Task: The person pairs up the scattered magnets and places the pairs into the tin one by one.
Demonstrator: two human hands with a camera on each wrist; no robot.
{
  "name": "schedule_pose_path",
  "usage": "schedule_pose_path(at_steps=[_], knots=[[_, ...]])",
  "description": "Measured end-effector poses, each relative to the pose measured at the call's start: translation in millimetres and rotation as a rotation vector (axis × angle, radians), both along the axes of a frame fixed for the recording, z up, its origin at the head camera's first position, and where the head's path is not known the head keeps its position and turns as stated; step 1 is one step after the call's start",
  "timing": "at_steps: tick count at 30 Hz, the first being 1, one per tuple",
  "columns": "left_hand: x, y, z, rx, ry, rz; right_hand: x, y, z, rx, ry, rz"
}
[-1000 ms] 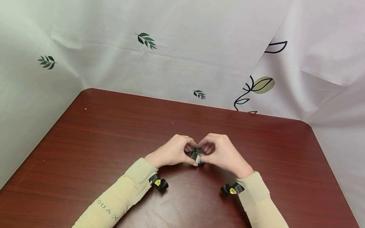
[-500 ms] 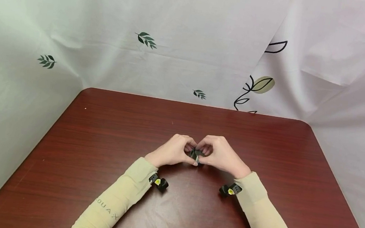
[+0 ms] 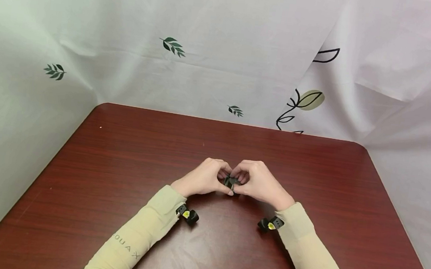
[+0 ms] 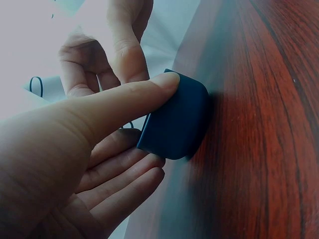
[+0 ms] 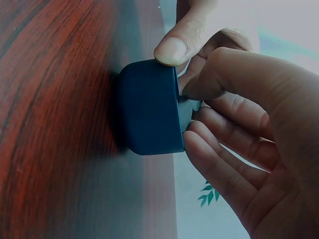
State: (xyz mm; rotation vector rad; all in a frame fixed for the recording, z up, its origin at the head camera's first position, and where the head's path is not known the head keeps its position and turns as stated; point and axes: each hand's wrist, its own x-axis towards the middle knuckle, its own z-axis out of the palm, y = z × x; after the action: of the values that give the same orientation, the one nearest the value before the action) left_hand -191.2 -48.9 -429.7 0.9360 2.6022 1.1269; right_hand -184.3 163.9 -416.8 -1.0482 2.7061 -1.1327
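Note:
A small dark blue case with rounded corners [image 5: 149, 109], shaped like an earbud case, is held low over or on the table; contact with the wood is hard to tell. My left hand [image 3: 203, 178] grips it, the thumb pressing one broad face in the left wrist view and the fingers behind. My right hand [image 3: 264, 186] is at the case's straight-edged side, thumb and fingers around a small dark piece [image 5: 186, 113] there. Fingers mostly cover that piece, so its kind is unclear. The fingertips of both hands nearly meet in the head view.
The reddish-brown wooden table [image 3: 138, 138] spreads around both hands. White curtains with leaf prints [image 3: 211, 39] stand behind it and at both sides. A small black camera is strapped at each wrist, over beige sleeves [image 3: 138, 237].
My right hand has shifted slightly left and down, closer to the case. A pale and blue patch that showed between the hands is now hidden. The left hand has stayed in place.

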Motion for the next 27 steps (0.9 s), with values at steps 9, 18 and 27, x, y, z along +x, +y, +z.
schedule_pose_path(at_steps=[9, 18, 27], knots=[[0.4, 1, -0.8, 0.013, -0.005, 0.001, 1.0, 0, -0.1, -0.006, -0.018, -0.003], [1.3, 1, 0.5, 0.015, -0.030, 0.004, 2.8, 4, 2.5, -0.071, 0.006, -0.019], [2.0, 2, -0.5, 0.009, -0.021, 0.000, 3.0, 15, 5.1, -0.092, 0.059, -0.081]])
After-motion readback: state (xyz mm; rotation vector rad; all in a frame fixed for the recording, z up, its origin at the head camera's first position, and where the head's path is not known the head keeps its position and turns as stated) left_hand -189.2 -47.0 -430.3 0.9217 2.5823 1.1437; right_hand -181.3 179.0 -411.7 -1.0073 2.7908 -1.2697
